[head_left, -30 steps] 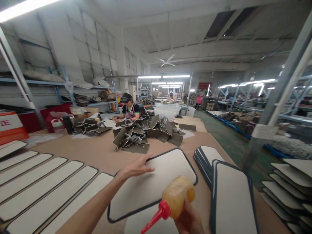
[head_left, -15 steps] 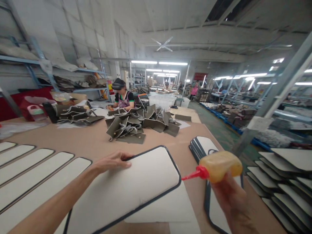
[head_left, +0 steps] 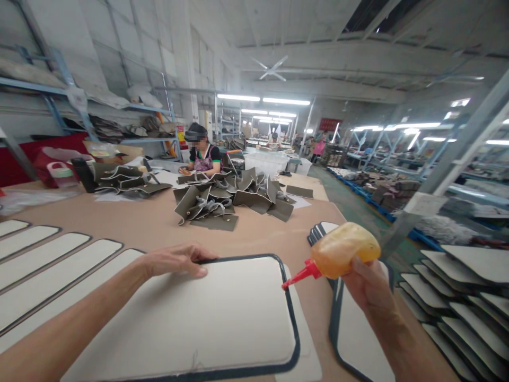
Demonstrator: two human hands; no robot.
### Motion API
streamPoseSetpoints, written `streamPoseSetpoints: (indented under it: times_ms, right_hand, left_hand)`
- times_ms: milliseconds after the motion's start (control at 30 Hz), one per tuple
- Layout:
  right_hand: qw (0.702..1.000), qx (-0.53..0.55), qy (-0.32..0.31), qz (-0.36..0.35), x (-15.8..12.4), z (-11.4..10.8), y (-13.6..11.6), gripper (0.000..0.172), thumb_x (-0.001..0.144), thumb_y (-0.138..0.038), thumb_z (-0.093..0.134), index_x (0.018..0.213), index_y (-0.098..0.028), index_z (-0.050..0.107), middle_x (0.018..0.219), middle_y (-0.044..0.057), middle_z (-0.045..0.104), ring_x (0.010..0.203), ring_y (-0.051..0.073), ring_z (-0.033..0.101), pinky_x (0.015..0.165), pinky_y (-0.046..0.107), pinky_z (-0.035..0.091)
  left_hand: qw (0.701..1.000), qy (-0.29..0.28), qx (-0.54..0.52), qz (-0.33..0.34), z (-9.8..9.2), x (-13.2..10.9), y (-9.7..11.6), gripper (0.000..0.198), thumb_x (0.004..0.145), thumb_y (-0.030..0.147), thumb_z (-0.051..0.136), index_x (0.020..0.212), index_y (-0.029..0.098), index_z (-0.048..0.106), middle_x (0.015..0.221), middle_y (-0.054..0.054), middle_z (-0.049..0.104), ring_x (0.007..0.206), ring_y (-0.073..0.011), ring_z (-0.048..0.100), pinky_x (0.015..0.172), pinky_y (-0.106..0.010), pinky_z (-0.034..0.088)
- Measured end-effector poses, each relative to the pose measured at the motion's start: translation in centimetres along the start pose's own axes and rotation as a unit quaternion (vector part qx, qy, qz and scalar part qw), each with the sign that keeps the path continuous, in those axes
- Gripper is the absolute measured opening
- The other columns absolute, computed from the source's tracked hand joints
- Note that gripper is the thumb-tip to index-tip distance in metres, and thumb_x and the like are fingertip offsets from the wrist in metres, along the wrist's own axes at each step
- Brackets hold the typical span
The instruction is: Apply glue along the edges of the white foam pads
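Observation:
My left hand (head_left: 178, 261) grips the far edge of a white panel (head_left: 222, 313) with a dark border and rounded corners, thumb on top and fingers at the rim. In my right hand (head_left: 366, 281) is a squeeze bottle (head_left: 345, 249) of amber liquid, tilted down to the left. Its red nozzle (head_left: 301, 274) has its tip at the panel's dark right border. Beneath the panel lies a white sheet (head_left: 308, 355), showing along the right side. A stack of similar dark-edged panels (head_left: 358, 334) sits under and beyond my right forearm.
Several dark-edged panels (head_left: 51, 276) lie in a row at left. Folded olive-grey pieces (head_left: 254, 197) with straps are heaped across the table (head_left: 135, 225). A co-worker (head_left: 204, 154) sits behind them. Stacked panels (head_left: 465, 313) and a metal post (head_left: 429, 185) stand at right.
The panel has turned and lies flatter, its right edge now running more toward me. My right hand and the bottle have moved left, bringing the nozzle tip over the border.

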State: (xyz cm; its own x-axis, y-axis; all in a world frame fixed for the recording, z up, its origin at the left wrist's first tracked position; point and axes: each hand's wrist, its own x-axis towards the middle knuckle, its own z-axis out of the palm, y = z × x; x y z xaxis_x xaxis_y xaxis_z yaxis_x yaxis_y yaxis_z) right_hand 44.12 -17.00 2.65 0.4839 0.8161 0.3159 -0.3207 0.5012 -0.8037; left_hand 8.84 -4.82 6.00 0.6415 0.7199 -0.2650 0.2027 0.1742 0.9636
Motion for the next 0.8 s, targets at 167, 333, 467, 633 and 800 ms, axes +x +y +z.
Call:
streamPoseSetpoints:
  times_ms: [167, 333, 467, 633, 800]
  right_hand:
    - [1.0, 0.008, 0.012, 0.003, -0.5, -0.2, -0.6, 0.051, 0.049, -0.027, 0.08, 0.096, -0.019, 0.064, 0.085, 0.006, 0.068, 0.075, 0.021, 0.063, 0.074, 0.035, 0.051]
    - [1.0, 0.015, 0.012, 0.005, -0.9, -0.6, -1.0, 0.044, 0.047, -0.027, 0.081, 0.087, -0.019, 0.065, 0.077, 0.004, 0.067, 0.069, 0.018, 0.063, 0.069, 0.03, 0.052]
    - [1.0, 0.016, 0.026, 0.004, -1.3, -0.9, -1.3, 0.046, 0.044, -0.029, 0.082, 0.086, -0.021, 0.065, 0.076, 0.005, 0.067, 0.065, 0.018, 0.062, 0.064, 0.029, 0.052]
    - [0.999, 0.008, 0.041, 0.018, -1.8, -1.0, -1.8, 0.059, 0.041, -0.032, 0.083, 0.096, -0.021, 0.065, 0.078, 0.008, 0.068, 0.065, 0.021, 0.062, 0.069, 0.038, 0.052]
    - [1.0, 0.0, 0.03, 0.008, -2.1, -1.2, -2.1, 0.06, 0.04, -0.034, 0.084, 0.095, -0.021, 0.065, 0.073, 0.008, 0.068, 0.062, 0.022, 0.063, 0.07, 0.04, 0.053]
  left_hand:
    - [0.987, -0.139, 0.076, -0.017, 1.0, -0.3, 0.8, 0.029, 0.066, 0.02, 0.067, 0.094, 0.019, 0.071, 0.091, -0.004, 0.071, 0.095, -0.0294, 0.061, 0.084, -0.034, 0.046]
    - [0.989, -0.136, 0.061, -0.023, 1.4, -0.2, 0.8, 0.031, 0.063, 0.019, 0.069, 0.094, 0.017, 0.071, 0.09, -0.006, 0.071, 0.092, -0.03, 0.062, 0.083, -0.035, 0.046]
    - [0.987, -0.149, 0.06, -0.016, 1.8, -0.1, 1.0, 0.03, 0.064, 0.022, 0.068, 0.094, 0.017, 0.071, 0.09, -0.008, 0.071, 0.086, -0.0292, 0.063, 0.079, -0.035, 0.048]
    - [0.991, -0.13, 0.038, -0.021, 2.5, -0.4, 1.3, 0.034, 0.06, 0.023, 0.071, 0.094, 0.017, 0.071, 0.083, -0.006, 0.071, 0.081, -0.0281, 0.064, 0.073, -0.033, 0.05]
    - [0.987, -0.15, 0.052, -0.023, 2.3, 0.0, 1.0, 0.039, 0.061, 0.027, 0.071, 0.099, 0.017, 0.069, 0.088, -0.006, 0.071, 0.085, -0.0269, 0.064, 0.075, -0.03, 0.049]
